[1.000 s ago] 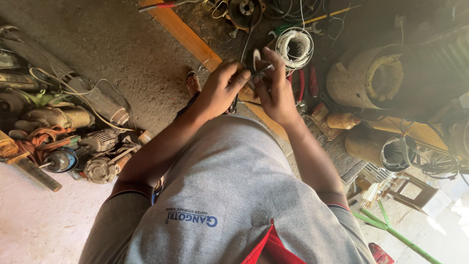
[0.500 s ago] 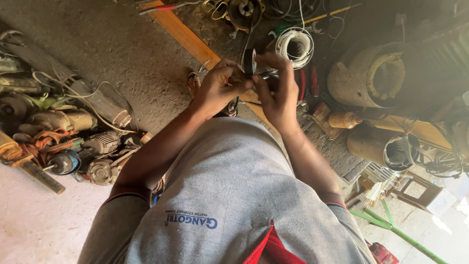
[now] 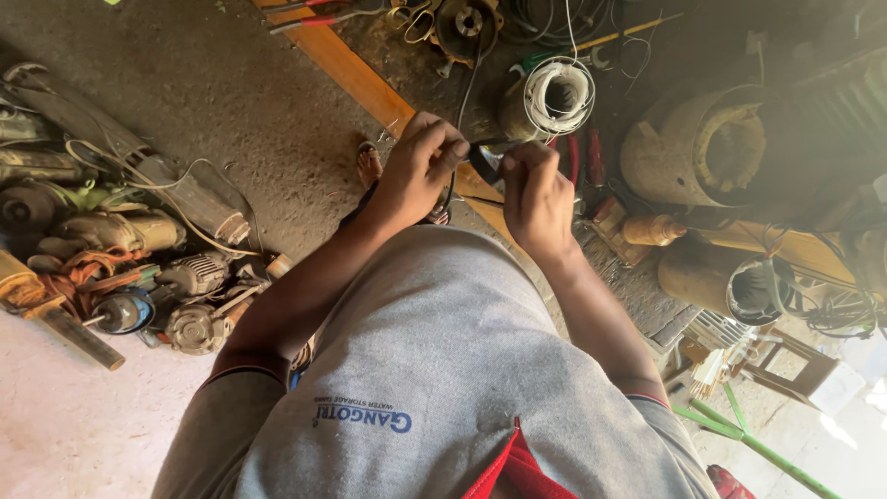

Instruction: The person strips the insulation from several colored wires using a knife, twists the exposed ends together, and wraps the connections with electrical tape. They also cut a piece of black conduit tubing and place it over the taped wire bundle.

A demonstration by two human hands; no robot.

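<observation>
Both hands pinch a small black ring of tape: the left hand on its left edge, the right hand on its right. It looks light, stiff and sticky, best held by the rim. Just beyond, far right, stands a white wire coil; old motors lie far left.

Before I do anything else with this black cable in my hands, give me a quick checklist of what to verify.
1. Left hand pinching the black cable: ok.
2. Right hand gripping the same cable: ok.
3. Cable end or bare conductor in view: cannot tell, fingers cover it.
4. Floor underfoot free of clutter: not ok, old motors lie at the left and a white wire coil sits just ahead.
5. Light on the work: ok, sunlit.
6. Cable disconnected from power: cannot tell.
</observation>
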